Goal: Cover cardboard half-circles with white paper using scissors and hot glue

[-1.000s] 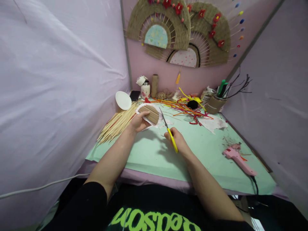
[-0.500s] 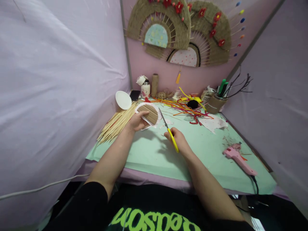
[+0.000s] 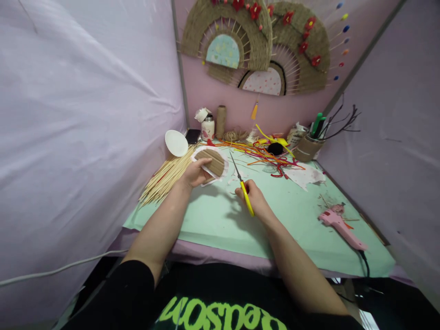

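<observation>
My left hand (image 3: pixel 196 173) grips a rounded piece of cardboard (image 3: pixel 213 164) with a white paper or cloth border around its edge. The thumb lies across its brown face, and the fingers are hidden beneath. A second edge of brown and white shows under the hand. In my right hand (image 3: pixel 253 195) is a pair of scissors (image 3: pixel 246 197) with yellow handles, blades pointing up and away from me. The blades look closed together and stand apart from the cardboard, to its right. Small white scraps (image 3: pixel 240 174) lie on the table near the blade.
Thin wooden sticks (image 3: pixel 165 181) lie left, beside a white bowl (image 3: pixel 176 143). Coloured pipe cleaners (image 3: pixel 264 153) spread across the back. A pink glue gun (image 3: pixel 342 225) with a cord rests at right. A brown pot (image 3: pixel 307 148) holds pens and twigs. A bottle (image 3: pixel 207 128) stands behind.
The cardboard in my left hand has shifted slightly left. The scissors in my right hand have turned a little, and their tips have moved slightly right, away from the cardboard.
</observation>
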`<state>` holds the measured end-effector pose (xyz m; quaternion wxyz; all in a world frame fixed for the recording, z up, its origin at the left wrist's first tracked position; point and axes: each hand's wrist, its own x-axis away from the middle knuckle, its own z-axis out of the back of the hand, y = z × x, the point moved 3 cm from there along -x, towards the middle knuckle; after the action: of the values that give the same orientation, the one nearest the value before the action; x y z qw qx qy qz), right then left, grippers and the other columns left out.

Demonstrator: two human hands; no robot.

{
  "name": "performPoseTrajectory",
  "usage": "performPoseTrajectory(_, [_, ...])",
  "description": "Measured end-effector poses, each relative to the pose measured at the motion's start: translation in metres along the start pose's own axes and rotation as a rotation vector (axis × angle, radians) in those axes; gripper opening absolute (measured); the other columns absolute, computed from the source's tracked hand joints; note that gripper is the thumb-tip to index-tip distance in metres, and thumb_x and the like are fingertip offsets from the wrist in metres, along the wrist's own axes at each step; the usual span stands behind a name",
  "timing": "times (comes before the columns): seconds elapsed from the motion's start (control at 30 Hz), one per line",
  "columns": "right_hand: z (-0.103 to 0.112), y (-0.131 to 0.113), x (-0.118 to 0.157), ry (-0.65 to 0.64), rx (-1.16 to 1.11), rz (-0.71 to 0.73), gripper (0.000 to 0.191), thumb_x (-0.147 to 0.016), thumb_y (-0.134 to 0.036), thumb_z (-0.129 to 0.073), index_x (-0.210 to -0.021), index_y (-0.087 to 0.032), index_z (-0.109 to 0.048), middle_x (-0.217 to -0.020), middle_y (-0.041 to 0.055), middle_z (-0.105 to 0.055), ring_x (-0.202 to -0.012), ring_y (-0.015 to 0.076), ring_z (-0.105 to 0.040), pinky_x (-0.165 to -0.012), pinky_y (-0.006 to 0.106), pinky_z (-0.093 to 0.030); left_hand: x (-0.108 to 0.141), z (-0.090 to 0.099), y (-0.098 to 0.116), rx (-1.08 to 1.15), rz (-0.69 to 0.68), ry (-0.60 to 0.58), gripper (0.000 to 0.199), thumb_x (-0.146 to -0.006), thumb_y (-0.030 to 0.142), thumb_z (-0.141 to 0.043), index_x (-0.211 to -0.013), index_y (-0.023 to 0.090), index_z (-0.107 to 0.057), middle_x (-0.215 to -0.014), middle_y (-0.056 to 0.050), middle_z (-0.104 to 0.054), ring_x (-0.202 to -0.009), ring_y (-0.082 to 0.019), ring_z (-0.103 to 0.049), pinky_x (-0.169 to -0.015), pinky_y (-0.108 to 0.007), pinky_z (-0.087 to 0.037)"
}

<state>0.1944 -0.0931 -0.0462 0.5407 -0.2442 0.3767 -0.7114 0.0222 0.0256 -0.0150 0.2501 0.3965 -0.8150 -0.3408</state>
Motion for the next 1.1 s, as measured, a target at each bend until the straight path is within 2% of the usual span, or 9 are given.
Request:
performPoseTrajectory(0.23, [-0.0013,0.0030,-0.0004,-0.001,0.085,-0.002,0.034,-0.070,-0.053,-0.055,-0.077,-0.024,-0.038,-0.068,-0.0038,-0.051,-0.061,0.0159,-0.046,-0.056,0.027,-0.032,0.0013,-0.0039,-0.0024,-0.001,0.015,-0.052,0.025,-0.078,0.011,-0.057,-0.102,0.011,-0.063,-0.092,-0.009,-0.072,-0.088,-0.021,-0.067,-0.097,-0.044,-0.045])
performPoseTrajectory(0.63, [-0.0014,0.0012,0.0007,0.001,0.064,0.018,0.035,-0.071,-0.055,-0.055,-0.072,-0.024,-0.039,-0.065,-0.0044,-0.049,-0.061,0.0150,-0.043,-0.056,0.026,-0.031,0.0025,-0.0065,-0.0051,-0.025,0.031,-0.098,0.025,-0.075,0.011,-0.060,-0.099,0.013,-0.063,-0.088,-0.007,-0.071,-0.082,-0.018,-0.067,-0.091,-0.039,-0.048])
performPoseTrajectory(1.1, [0.0001,0.0023,0.0007,0.031,0.061,0.054,0.039,-0.069,-0.059,-0.057,-0.067,-0.023,-0.041,-0.060,-0.0043,-0.048,-0.057,0.0142,-0.041,-0.054,0.026,-0.030,0.0033,-0.0060,-0.0041,-0.024,0.034,-0.071,0.024,-0.077,0.012,-0.058,-0.101,0.013,-0.063,-0.087,-0.006,-0.071,-0.082,-0.019,-0.067,-0.094,-0.040,-0.046])
